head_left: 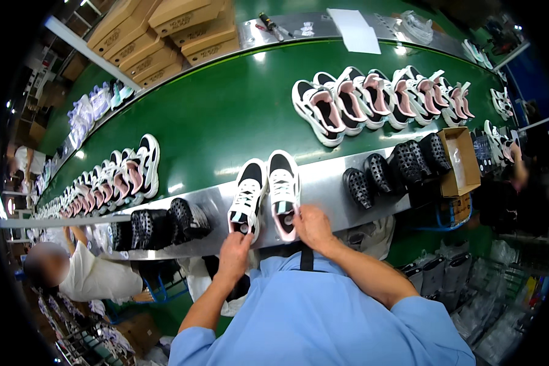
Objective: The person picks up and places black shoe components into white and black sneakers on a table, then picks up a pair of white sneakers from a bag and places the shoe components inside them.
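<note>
A pair of white and black sneakers with white laces and pink lining stands side by side on the metal ledge, toes pointing away from me. My left hand grips the heel of the left sneaker, fingers closed at its opening. At the heel of the right sneaker, my right hand has its fingers closed on the collar; the fingertips are partly hidden and slightly blurred. A small round pale spot shows inside each shoe.
Beyond the ledge runs a green belt bearing a sneaker row at right and another at left. Black perforated shoe-shaped forms and an open carton flank me. Shoeboxes stack behind. A co-worker is at left.
</note>
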The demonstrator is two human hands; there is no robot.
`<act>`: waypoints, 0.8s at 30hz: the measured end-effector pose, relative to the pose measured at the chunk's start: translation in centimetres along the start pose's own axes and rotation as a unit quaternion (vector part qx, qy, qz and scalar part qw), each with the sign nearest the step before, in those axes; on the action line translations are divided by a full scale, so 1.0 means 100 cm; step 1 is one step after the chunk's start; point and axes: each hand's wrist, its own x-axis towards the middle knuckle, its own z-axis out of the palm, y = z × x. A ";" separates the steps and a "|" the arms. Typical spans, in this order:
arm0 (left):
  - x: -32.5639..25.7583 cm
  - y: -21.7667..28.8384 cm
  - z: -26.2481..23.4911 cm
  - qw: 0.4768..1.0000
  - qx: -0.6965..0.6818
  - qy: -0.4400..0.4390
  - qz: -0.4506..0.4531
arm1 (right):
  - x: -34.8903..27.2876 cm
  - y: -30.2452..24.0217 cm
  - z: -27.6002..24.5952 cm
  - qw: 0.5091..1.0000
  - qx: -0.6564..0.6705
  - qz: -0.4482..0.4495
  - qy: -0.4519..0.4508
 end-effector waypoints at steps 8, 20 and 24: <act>0.076 0.049 0.005 0.982 -0.004 -0.153 -0.111 | 0.072 0.014 0.004 0.994 0.051 -0.068 -0.074; 0.167 -0.182 -0.067 0.973 0.162 -0.017 -0.163 | 0.220 0.090 -0.160 0.909 -0.404 -0.009 -0.099; 0.151 -0.208 -0.074 0.938 0.263 -0.125 -0.191 | 0.233 0.098 -0.157 0.909 -0.406 -0.058 -0.073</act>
